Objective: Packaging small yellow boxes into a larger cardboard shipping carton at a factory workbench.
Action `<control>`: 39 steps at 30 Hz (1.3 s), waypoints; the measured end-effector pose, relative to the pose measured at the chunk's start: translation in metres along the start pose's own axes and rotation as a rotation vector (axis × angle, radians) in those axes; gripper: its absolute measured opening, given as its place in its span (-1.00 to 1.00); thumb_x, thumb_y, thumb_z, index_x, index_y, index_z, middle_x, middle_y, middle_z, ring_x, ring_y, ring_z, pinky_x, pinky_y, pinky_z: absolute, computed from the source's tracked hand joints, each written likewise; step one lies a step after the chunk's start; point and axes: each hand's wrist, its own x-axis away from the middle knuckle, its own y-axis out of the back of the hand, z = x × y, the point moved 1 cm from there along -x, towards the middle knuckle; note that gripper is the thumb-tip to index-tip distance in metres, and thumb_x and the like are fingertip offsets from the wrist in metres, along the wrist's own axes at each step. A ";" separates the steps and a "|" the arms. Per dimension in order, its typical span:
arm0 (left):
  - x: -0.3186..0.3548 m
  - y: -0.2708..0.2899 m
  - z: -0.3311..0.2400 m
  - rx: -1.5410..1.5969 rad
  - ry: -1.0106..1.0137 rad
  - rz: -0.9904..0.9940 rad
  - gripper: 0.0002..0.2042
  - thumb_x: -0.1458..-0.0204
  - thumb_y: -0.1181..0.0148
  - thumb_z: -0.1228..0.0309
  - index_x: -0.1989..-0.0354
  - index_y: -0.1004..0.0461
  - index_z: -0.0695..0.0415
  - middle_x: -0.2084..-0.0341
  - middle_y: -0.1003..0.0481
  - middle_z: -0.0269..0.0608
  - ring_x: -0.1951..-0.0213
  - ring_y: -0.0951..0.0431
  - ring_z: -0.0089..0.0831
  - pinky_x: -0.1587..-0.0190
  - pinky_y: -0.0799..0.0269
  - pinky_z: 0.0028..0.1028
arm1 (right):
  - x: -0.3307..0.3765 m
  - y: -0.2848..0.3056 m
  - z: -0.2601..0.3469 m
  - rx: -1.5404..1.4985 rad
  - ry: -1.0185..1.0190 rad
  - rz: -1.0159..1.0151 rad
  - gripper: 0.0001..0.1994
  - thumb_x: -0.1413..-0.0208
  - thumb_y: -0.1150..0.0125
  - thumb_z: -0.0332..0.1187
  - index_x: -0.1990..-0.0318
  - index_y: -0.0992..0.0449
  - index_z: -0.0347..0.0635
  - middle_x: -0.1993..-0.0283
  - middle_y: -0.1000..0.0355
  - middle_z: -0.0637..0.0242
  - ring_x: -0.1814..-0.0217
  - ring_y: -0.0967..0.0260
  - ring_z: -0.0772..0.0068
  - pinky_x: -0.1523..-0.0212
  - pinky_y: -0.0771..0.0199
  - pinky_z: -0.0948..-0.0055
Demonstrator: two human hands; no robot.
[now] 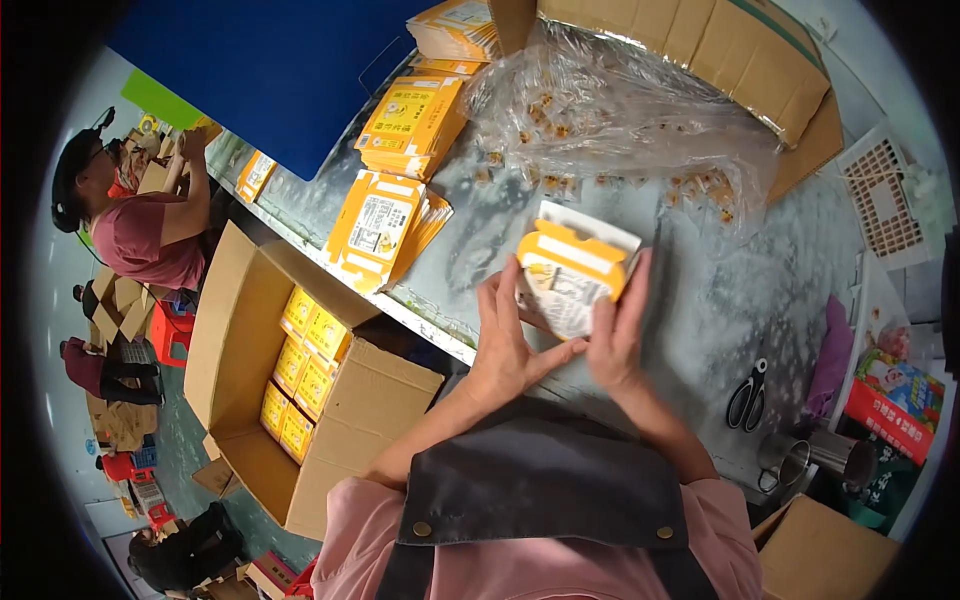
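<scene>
Over the grey tabletop I hold a small yellow and white carton [562, 292] between both hands. White and yellow flaps stand up at its far end; whether anything is inside cannot be seen. My left hand [503, 335] has its fingers along the carton's left side. My right hand [622, 335] grips the right side, its thumb over the printed panel. To the left of the carton lie flat, unfolded cartons [375, 228] in a pile. Beyond it spreads a large clear plastic bag [620, 105] with many small wrapped brown pieces in and around it.
A large open cardboard box [385, 400] at the left holds several yellow cartons [300, 365]. More flat cartons [415, 115] are stacked farther back. Black-handled scissors [746, 400], a metal cup [842, 457] and a plastic basket [885, 200] are at the right. A person [130, 225] works at far left.
</scene>
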 end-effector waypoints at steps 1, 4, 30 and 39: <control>-0.002 0.004 0.000 0.046 -0.028 0.037 0.02 0.04 -0.41 0.24 -0.40 0.26 0.35 -0.14 -0.15 0.31 -0.09 -0.29 0.01 -0.11 -0.35 -0.22 | -0.005 0.008 0.005 -0.073 -0.087 0.013 -0.37 -0.36 0.22 -0.36 -0.45 0.30 -0.42 -0.40 -0.06 -0.11 -0.36 -0.14 0.13 -0.34 -0.10 0.32; -0.008 -0.002 0.010 0.540 0.125 0.013 -0.21 -0.19 -0.18 0.30 -0.41 0.21 0.30 -0.10 -0.31 0.18 0.00 -0.44 -0.20 -0.03 -0.41 -0.37 | -0.007 0.013 0.010 0.069 -0.025 0.104 -0.42 -0.37 0.25 -0.35 -0.44 0.19 -0.41 -0.38 -0.12 -0.03 -0.34 -0.17 0.22 -0.32 -0.14 0.35; -0.008 0.017 -0.011 0.392 -0.053 -0.318 -0.92 -0.28 0.03 0.50 0.15 -0.29 0.22 0.42 -0.37 -0.19 0.47 -0.35 -0.51 0.39 -0.33 -0.51 | -0.029 0.008 0.046 0.219 0.301 0.067 -0.83 -0.23 0.10 -0.53 0.32 -0.45 -0.35 -0.04 -0.37 -0.21 -0.08 -0.41 0.03 -0.04 -0.42 0.29; -0.003 0.019 -0.012 0.280 -0.092 -0.256 -0.84 -0.18 -0.17 0.46 0.42 -0.37 0.22 0.50 -0.37 -0.17 0.51 -0.39 -0.40 0.47 -0.33 -0.46 | -0.030 0.005 0.044 0.278 0.271 0.069 -0.77 -0.21 -0.04 -0.50 0.50 -0.37 -0.42 0.11 -0.45 -0.04 0.39 -0.42 0.29 0.40 -0.41 0.38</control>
